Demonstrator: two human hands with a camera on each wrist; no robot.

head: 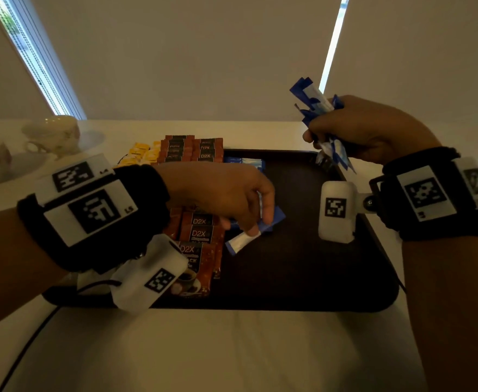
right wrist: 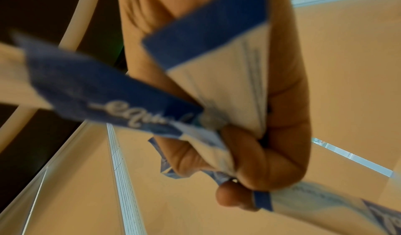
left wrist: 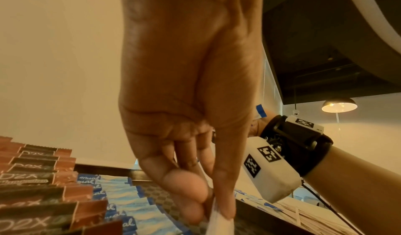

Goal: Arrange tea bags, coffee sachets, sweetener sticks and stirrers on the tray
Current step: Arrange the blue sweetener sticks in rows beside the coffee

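Observation:
A dark tray lies on the white table. Brown coffee sachets run in a column down its left part, with yellow tea bags beyond them at the far left. Blue-and-white sweetener sticks lie in a row beside the sachets. My left hand pinches one sweetener stick low over the tray, at the near end of that row. My right hand is raised over the tray's far right corner and grips a bunch of sweetener sticks.
Two pale teacups on saucers stand at the table's far left. A black cable trails over the near left of the table. More flat packets lie beyond the tray's right rim.

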